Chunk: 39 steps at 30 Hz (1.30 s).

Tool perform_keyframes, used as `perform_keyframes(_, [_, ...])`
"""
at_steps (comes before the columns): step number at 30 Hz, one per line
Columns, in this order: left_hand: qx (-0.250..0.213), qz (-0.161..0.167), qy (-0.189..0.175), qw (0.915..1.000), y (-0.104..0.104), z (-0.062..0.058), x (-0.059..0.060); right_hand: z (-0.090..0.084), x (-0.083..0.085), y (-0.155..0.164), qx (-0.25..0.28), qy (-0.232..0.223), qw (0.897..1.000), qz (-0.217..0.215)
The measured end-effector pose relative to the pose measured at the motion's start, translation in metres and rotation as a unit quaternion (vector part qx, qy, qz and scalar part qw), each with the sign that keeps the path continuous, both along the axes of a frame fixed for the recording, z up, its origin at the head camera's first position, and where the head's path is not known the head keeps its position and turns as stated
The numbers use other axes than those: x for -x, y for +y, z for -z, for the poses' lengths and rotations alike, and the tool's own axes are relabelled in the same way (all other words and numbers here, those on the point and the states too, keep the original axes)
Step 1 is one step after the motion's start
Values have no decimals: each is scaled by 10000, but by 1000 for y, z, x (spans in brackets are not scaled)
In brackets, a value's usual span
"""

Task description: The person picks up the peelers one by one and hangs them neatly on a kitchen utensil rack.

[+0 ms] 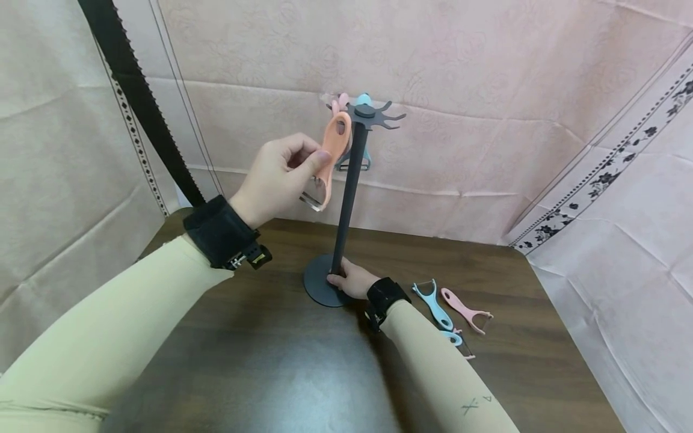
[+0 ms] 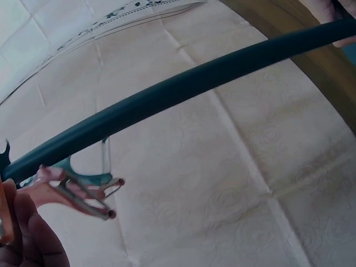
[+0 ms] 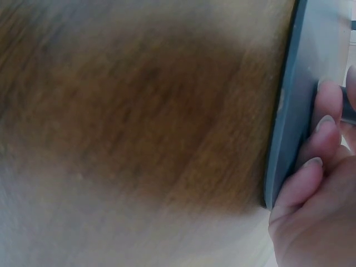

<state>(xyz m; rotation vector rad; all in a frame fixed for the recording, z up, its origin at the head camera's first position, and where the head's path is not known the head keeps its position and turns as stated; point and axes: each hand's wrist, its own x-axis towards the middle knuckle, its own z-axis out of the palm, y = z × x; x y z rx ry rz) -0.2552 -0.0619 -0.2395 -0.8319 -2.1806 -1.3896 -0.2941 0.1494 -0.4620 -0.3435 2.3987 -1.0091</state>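
One orange peeler (image 1: 335, 144) is held by the left hand (image 1: 278, 171), high above the worktop (image 1: 254, 337), just left of the upper part of one dark stand (image 1: 351, 198). It is pinched between the thumb and the curled fingers, with the holed end up and the blade end down. Whether this end is already put on a hook cannot be told.

The stand is upright and consists of one pole, one round base (image 1: 319, 285) and one top with several curved hooks (image 1: 387, 114). The foot of the pole is gripped by the right hand (image 1: 354, 279), whose fingers are curled there, close against the base.

At the far side of the top, one blue peeler (image 1: 364, 99) is seen hanging. Left of it, pink peelers (image 1: 343, 101) are hung; two seem to be there, but they are partly covered.

On the worktop, to the right of the stand, four more peelers are counted: two blue ones (image 1: 433, 307) and two pink ones (image 1: 460, 307). The nearer two are partly hidden by the right forearm (image 1: 444, 367). Two black bands (image 1: 216, 231) are worn, one on each wrist. Behind the worktop, a pale patterned cloth (image 1: 460, 120) is hung.
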Motion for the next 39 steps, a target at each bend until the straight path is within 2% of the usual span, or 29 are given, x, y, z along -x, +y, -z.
perform_keyframes(5, [-62, 182, -152, 9997, 2, 2, -1, 0, 0, 0, 10, -4, 10000, -49])
perform_keyframes(12, [209, -49, 5, 9998, 0, 1, -1, 2, 1, 2, -31, 27, 10000, -85])
perform_keyframes(21, [240, 101, -88, 9996, 1, 3, -3, 2, 0, 3, 21, 8, 10000, -52])
perform_keyframes(29, [305, 85, -117, 9994, 2, -1, -4, 6, 0, 4, -153, 431, 9988, -180])
perform_keyframes(39, [463, 97, -171, 9987, -1, 3, -7, 6, 0, 3, -116, 345, 9992, -139])
